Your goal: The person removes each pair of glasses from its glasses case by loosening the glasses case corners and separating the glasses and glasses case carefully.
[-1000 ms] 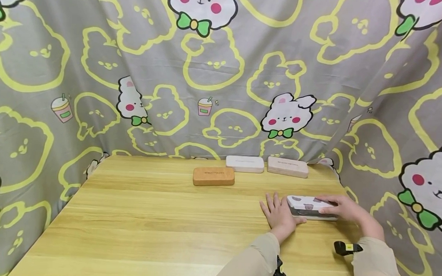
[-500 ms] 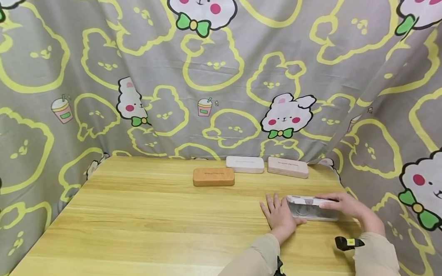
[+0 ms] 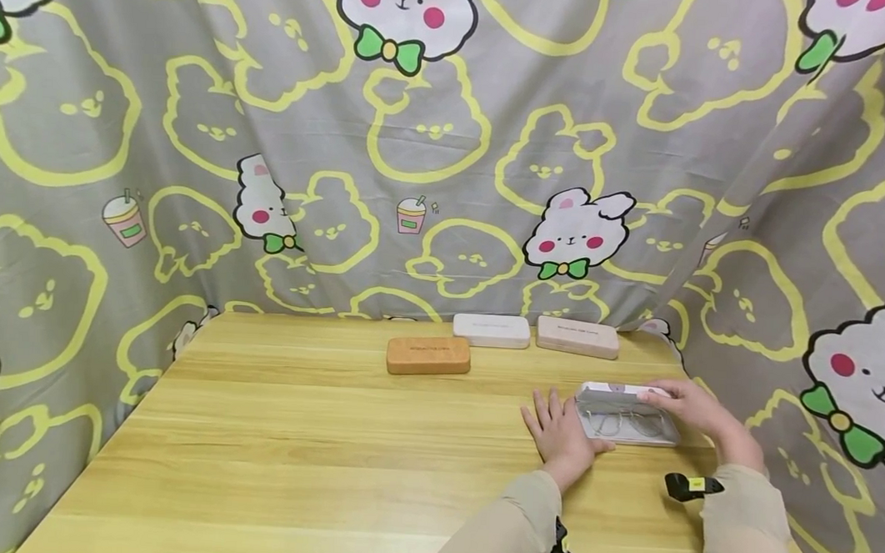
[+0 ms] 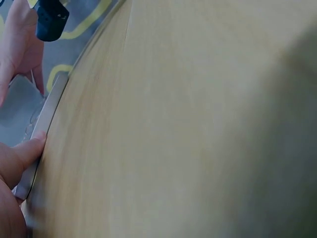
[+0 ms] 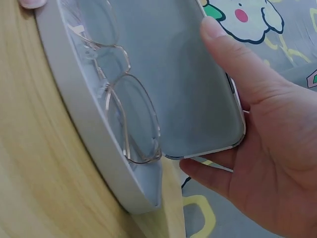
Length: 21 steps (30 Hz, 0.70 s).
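Observation:
A glasses case lies on the table at the right, its lid raised and its grey lining showing. Inside rests a pair of thin-framed glasses. My right hand grips the lid, thumb on its front edge and fingers behind it. At the case's left end my left hand lies with spread, straight fingers on the table. Its thumb presses against the case's front wall.
An orange-brown case, a white case and a pinkish case sit closed at the table's back. Behind them hangs a grey patterned curtain, which also runs along both sides.
My right hand has swung the lid upward and back, bringing the glasses inside into sight. The left hand has stayed in place at the case's left end.

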{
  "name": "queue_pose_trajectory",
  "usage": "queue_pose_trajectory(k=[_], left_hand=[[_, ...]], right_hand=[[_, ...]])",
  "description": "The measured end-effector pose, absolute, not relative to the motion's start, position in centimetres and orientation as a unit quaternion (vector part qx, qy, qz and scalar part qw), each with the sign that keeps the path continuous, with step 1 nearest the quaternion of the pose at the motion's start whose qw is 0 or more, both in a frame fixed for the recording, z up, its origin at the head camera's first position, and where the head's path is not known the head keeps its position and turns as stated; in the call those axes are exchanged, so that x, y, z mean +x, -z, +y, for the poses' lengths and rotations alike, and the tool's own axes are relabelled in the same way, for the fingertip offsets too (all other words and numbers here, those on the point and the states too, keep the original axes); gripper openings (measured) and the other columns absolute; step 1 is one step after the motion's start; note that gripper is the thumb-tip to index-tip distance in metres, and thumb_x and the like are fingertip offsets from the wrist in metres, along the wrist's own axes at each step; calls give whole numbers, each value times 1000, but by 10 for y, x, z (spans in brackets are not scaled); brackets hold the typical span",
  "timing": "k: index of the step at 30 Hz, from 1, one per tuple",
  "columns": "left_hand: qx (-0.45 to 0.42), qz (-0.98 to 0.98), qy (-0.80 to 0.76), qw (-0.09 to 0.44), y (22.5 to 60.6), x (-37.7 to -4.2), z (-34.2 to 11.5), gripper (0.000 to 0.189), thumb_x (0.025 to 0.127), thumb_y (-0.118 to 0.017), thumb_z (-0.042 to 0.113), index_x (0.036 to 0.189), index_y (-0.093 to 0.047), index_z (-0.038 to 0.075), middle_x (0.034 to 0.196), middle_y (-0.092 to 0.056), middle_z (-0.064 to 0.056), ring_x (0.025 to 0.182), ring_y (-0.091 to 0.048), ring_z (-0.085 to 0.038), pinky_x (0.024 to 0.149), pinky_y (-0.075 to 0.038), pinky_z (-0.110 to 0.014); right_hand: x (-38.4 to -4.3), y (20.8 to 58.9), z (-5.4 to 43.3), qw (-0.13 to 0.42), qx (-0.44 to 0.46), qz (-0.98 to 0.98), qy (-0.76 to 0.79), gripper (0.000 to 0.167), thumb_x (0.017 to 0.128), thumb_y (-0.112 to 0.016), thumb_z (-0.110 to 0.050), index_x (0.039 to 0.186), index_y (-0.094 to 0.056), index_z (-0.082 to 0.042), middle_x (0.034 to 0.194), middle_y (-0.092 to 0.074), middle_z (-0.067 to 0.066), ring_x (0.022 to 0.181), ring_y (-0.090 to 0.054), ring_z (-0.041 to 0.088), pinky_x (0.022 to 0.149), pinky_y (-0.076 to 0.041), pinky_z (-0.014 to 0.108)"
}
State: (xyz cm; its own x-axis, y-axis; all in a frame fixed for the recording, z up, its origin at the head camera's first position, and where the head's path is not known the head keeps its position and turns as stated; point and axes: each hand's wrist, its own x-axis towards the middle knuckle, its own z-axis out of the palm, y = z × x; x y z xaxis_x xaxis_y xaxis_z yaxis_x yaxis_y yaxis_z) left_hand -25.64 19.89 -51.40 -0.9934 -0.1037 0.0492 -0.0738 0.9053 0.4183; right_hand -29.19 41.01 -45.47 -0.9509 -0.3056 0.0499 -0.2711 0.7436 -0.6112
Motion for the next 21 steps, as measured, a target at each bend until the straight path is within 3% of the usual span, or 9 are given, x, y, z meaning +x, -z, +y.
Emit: queue_pose_trajectory(k=[3, 5, 8, 11, 21], left_hand=[[45, -975, 212, 35, 512, -255, 199, 96, 53, -76, 76, 138, -50, 37, 155, -39, 6, 151, -22, -23, 122, -17, -51], [45, -975, 213, 35, 511, -255, 198, 96, 54, -76, 75, 138, -51, 36, 155, -39, 6, 151, -22, -23, 121, -16, -51], [45, -975, 216, 38, 511, -255, 198, 96, 53, -77, 75, 137, -52, 35, 155, -40, 6, 151, -23, -23, 121, -17, -51], [42, -974, 220, 34, 512, -255, 198, 95, 54, -76, 75, 137, -52, 35, 156, -38, 6, 151, -21, -23, 122, -16, -52], [42, -975, 214, 43, 513, -256, 198, 95, 54, -75, 76, 137, -52, 36, 156, -38, 6, 151, -22, -23, 122, -17, -52]], right_hand=[[-291, 458, 408, -14, -170, 936, 309, 25, 95, -62, -20, 108, -71, -1, 105, -71, 17, 88, -55, -7, 75, -48, 21], [-291, 460, 407, -39, -176, 940, 291, 25, 95, -63, -20, 110, -71, -1, 109, -71, 20, 93, -60, 2, 80, -50, 28], [-289, 462, 406, -49, -167, 947, 270, 33, 96, -62, -23, 118, -67, 0, 118, -66, 26, 108, -61, 28, 92, -48, 47], [-286, 464, 405, -44, -149, 951, 266, 43, 97, -59, -28, 127, -61, 3, 127, -58, 32, 119, -50, 50, 96, -39, 64], [-280, 461, 395, -41, -115, 962, 245, 57, 99, -54, -37, 137, -49, 6, 136, -47, 37, 125, -40, 56, 99, -33, 70]])
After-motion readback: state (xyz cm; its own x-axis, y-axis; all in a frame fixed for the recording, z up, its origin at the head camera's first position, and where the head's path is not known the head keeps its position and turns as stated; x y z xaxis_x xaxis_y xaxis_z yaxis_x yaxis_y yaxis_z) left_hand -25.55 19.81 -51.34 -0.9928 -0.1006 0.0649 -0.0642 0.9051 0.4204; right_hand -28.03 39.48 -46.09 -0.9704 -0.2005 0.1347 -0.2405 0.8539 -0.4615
